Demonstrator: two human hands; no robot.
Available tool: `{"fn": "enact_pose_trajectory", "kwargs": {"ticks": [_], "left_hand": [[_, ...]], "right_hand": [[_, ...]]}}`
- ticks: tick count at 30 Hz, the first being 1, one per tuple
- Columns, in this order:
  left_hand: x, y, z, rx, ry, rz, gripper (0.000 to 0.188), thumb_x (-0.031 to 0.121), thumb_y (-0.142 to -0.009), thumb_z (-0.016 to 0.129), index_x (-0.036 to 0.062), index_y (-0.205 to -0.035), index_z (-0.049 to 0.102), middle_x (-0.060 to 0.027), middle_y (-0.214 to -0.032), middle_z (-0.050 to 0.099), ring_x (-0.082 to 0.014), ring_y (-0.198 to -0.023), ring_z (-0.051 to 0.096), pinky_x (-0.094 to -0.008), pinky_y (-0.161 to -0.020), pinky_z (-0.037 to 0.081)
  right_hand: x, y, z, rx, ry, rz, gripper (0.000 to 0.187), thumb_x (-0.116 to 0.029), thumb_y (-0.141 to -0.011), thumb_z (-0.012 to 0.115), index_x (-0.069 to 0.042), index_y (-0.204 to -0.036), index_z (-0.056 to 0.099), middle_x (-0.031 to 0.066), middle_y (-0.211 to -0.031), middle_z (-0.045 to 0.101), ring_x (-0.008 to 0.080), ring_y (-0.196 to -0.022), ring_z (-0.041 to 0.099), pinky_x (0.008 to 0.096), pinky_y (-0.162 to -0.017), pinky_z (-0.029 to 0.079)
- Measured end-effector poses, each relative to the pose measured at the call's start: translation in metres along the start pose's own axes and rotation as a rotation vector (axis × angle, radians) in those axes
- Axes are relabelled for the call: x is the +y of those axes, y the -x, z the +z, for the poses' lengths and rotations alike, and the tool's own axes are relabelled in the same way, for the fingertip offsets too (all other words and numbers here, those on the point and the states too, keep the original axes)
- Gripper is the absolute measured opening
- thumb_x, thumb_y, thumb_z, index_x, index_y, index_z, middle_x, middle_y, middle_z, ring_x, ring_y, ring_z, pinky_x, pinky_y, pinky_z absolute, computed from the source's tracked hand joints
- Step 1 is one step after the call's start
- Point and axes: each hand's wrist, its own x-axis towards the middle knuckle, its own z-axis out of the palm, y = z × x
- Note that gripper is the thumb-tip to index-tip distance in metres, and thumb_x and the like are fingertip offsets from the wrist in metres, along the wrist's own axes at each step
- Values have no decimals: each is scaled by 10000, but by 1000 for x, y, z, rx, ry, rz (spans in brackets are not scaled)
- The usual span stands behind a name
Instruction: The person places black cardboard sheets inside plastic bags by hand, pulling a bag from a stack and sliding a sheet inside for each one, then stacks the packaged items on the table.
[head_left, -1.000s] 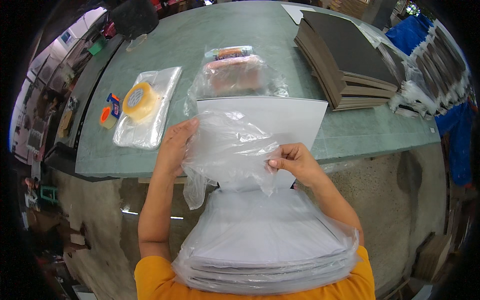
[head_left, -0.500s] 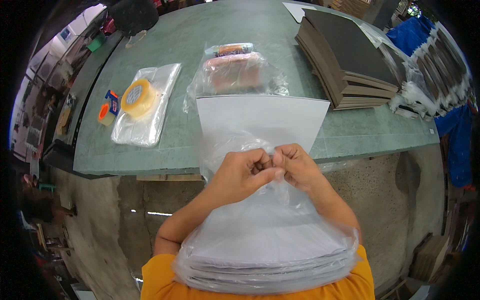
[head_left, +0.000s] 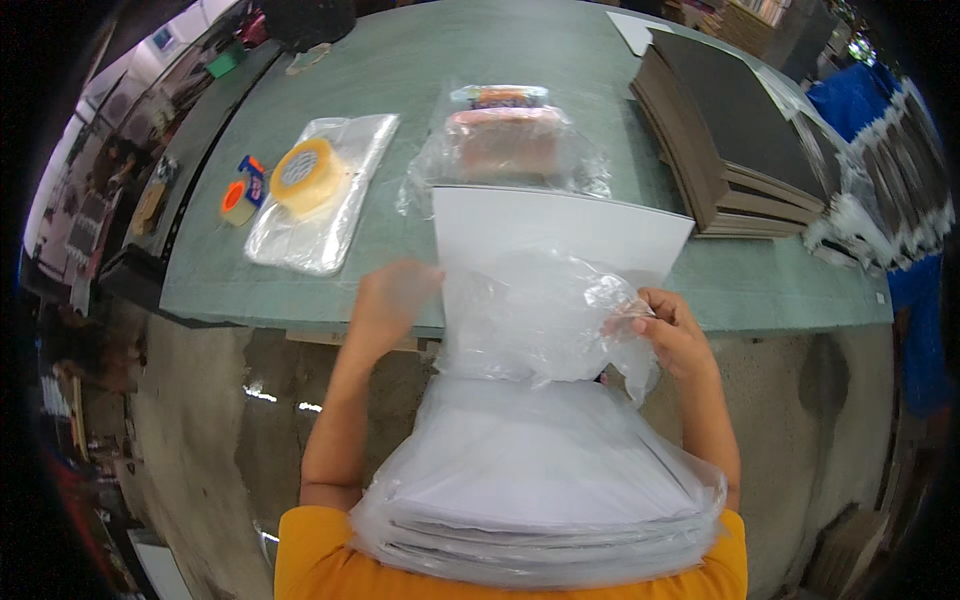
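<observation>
My right hand (head_left: 672,330) pinches the edge of a crumpled clear plastic bag (head_left: 560,320). The bag covers the lower part of a white board (head_left: 560,225), whose upper part lies bare on the table's near edge. To the left of that board is my left hand (head_left: 393,305), smeared by motion, so its fingers cannot be made out. Close against my body rests a stack of white sheets in clear plastic (head_left: 540,470), its layered edges toward me.
On the green table (head_left: 290,300) lie a flat pile of clear bags (head_left: 345,220), a yellowish tape roll (head_left: 305,175) and a small tape dispenser (head_left: 240,205). A plastic-wrapped reddish pack (head_left: 505,140) sits behind the board. Dark boards (head_left: 740,120) are stacked at the right.
My hands, together at the middle before, have come apart: the left went left, the right went right with the bag's edge. The bag has spread wider. The whole view has shifted slightly.
</observation>
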Motion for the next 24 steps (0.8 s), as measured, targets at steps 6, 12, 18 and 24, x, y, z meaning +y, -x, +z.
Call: {"fn": "enact_pose_trajectory", "kwargs": {"ticks": [6, 12, 18, 24], "left_hand": [[0, 23, 24, 58, -85, -7, 191, 66, -653, 675, 21, -756, 521, -11, -720, 530, -97, -667, 477, -244, -600, 397], [22, 4, 40, -67, 412, 61, 282, 253, -779, 568, 24, -932, 506, -79, -908, 535, -159, -830, 519, -269, -746, 418], [15, 14, 43, -631, 1230, -613, 750, 629, -792, 253, -21, -1109, 447, -147, -1039, 534, -211, -971, 525, -324, -826, 411], [15, 18, 38, -682, 964, -377, 512, 454, -833, 426, -16, -1012, 521, -82, -859, 591, -142, -765, 559, -249, -621, 444]], "right_hand": [[27, -9, 36, 26, 76, -33, 265, -142, -686, 620, 8, -890, 544, 89, -911, 582, 162, -805, 574, 299, -778, 437], [15, -39, 85, -230, 96, 255, 257, -51, -711, 463, 22, -931, 575, 67, -818, 589, 110, -689, 539, 209, -599, 440], [-17, -24, 65, 6, -139, 88, 387, -111, -699, 439, 65, -1031, 536, 75, -784, 580, 106, -674, 526, 197, -617, 423], [-16, -16, 49, 169, -102, -34, 437, -141, -713, 444, 65, -1094, 492, 101, -816, 582, 132, -703, 543, 221, -658, 431]]}}
